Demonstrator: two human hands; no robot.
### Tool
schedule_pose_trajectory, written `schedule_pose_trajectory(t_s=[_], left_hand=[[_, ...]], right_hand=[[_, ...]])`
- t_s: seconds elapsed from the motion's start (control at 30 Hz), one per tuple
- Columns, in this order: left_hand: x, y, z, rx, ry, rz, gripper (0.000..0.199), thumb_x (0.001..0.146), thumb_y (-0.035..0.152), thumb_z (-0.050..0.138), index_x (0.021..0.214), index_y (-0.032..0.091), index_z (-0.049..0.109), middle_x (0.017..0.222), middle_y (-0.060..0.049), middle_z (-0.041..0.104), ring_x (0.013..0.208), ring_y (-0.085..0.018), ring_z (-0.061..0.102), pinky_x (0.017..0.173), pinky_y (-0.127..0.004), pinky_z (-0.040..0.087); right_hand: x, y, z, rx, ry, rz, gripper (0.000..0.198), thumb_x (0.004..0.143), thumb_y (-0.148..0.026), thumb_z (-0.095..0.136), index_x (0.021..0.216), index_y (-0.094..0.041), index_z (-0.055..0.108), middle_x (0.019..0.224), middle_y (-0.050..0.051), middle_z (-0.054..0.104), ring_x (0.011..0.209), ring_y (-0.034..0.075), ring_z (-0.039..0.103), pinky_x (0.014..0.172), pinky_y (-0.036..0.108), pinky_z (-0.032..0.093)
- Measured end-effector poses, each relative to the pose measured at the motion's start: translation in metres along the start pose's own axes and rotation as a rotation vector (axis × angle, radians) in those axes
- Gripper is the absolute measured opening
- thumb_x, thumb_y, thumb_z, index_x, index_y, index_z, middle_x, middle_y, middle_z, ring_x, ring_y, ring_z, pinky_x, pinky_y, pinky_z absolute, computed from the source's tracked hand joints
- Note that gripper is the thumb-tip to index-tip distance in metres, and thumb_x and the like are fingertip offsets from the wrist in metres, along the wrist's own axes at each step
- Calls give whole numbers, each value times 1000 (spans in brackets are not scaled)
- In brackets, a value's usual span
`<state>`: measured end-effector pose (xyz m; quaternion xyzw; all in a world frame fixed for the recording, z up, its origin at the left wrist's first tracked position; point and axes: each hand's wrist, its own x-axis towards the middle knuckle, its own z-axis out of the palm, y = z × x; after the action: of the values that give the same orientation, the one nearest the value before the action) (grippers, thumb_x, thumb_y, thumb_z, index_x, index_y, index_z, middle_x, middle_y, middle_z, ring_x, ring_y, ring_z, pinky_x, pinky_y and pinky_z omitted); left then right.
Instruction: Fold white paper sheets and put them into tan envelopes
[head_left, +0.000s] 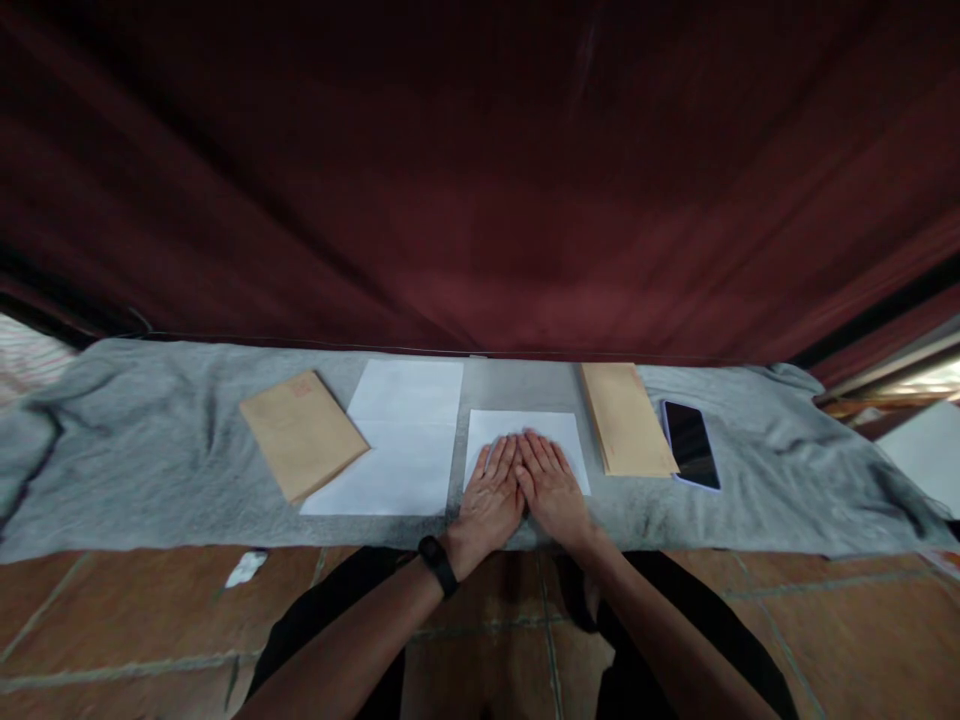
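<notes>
A small white sheet of paper point(564, 432), perhaps folded, lies on the grey cloth right in front of me. My left hand point(493, 490) rests flat on its left part, fingers stretched out. On its right part lies my right hand point(550, 485), also flat, with the fingertips of both hands meeting near the middle. To the left is a larger white sheet point(397, 465) with a crease across it. A brown envelope point(304, 432) overlaps that sheet's left side. Several brown envelopes point(626, 420) appear stacked to the right of my hands.
A phone point(691, 445) with a dark screen lies beside the right envelopes. Grey cloth point(165, 440) covers the long narrow surface, which ends at a dark red upright panel point(480, 240). A crumpled white scrap point(246, 568) is on the tiled floor point(135, 610).
</notes>
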<state>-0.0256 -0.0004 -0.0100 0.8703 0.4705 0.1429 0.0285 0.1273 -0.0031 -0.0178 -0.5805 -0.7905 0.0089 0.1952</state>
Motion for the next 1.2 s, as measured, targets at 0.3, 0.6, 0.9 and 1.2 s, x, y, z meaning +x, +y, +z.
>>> schedule_pose_trajectory(t_s=[0.3,0.6,0.9,1.2], left_hand=[[-10,-4,-5,17,9,-54,55,100,31,40,153,18,37,162,-9,33,151,-25,25,124,-49,20],[-22,-17,-5,27,41,-177,64,100,39,41,153,5,32,161,-20,29,151,-30,25,121,-47,27],[-23,-21,-6,-28,31,-241,62,99,35,39,149,-2,36,158,-26,32,150,-33,27,120,-50,31],[-1,-54,-14,-558,157,-427,52,91,31,53,140,13,51,152,-20,44,143,-31,41,111,-49,43]], right_hand=[[-12,21,-1,-85,-12,71,57,105,-40,35,157,-16,31,164,13,25,150,28,28,120,48,27],[-24,34,-1,-130,55,77,67,104,-46,38,159,-13,20,163,18,27,148,31,31,116,50,33],[-35,38,-4,-111,105,106,69,104,-46,38,160,-12,15,161,20,30,147,32,33,115,53,35],[-30,0,-19,-4,-43,-79,61,101,-37,45,156,-16,31,160,13,35,149,28,31,122,51,26]])
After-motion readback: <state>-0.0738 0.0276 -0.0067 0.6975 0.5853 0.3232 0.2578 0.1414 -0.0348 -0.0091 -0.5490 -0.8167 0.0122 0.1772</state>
